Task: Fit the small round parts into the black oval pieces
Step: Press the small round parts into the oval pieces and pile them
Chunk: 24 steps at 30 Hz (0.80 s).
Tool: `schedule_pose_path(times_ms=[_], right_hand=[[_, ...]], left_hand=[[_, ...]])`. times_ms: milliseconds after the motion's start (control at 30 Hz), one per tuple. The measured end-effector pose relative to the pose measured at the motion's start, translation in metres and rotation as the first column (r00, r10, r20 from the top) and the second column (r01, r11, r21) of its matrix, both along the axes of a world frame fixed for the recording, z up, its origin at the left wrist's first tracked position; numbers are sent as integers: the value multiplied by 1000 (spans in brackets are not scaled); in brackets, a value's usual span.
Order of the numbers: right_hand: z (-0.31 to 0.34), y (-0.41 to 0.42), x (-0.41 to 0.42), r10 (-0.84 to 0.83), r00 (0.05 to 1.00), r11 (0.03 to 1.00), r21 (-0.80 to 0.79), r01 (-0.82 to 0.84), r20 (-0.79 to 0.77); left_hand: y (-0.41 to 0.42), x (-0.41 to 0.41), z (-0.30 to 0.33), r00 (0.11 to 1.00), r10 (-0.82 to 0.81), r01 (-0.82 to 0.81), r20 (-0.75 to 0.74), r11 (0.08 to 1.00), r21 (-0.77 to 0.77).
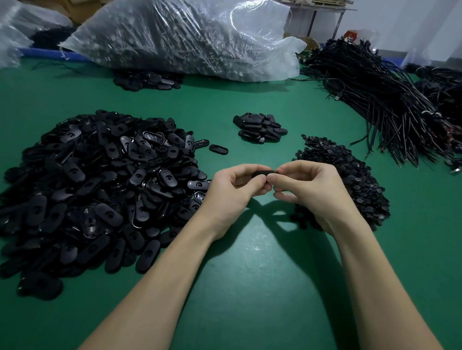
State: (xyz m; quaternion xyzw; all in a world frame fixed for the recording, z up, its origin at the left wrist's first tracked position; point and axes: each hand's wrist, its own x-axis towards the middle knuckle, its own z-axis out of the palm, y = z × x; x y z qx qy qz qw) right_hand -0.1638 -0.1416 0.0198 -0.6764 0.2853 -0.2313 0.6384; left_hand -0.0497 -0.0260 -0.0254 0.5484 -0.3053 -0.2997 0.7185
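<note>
Both hands meet above the green table (245, 284) and hold one black oval piece (265, 173) between them. My left hand (234, 186) grips its left end with curled fingers. My right hand (310, 190) pinches its right end; any small round part there is hidden by the fingers. A big heap of black oval pieces (94, 188) lies to the left. A heap of small round parts (351, 179) lies to the right, just behind my right hand. A small pile of oval pieces (259, 128) sits farther back in the middle.
One loose oval ring (218, 149) lies beside the big heap. A large clear plastic bag (184, 31) full of dark parts lies at the back, with more oval pieces (146, 80) in front of it. Bundles of black cables (385, 103) fill the right rear.
</note>
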Motion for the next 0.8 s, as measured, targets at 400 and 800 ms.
schedule_pose_path(times_ms=[400,800], right_hand=[[-4,5,9,-95,995,975,-207,85,-41],[-6,-2,5,14,999,998,64,-17,47]], left_hand=[[-7,-3,-2,994,101,-100,-30,995,27],[-3,-3,1,997,79,-80,15,995,56]])
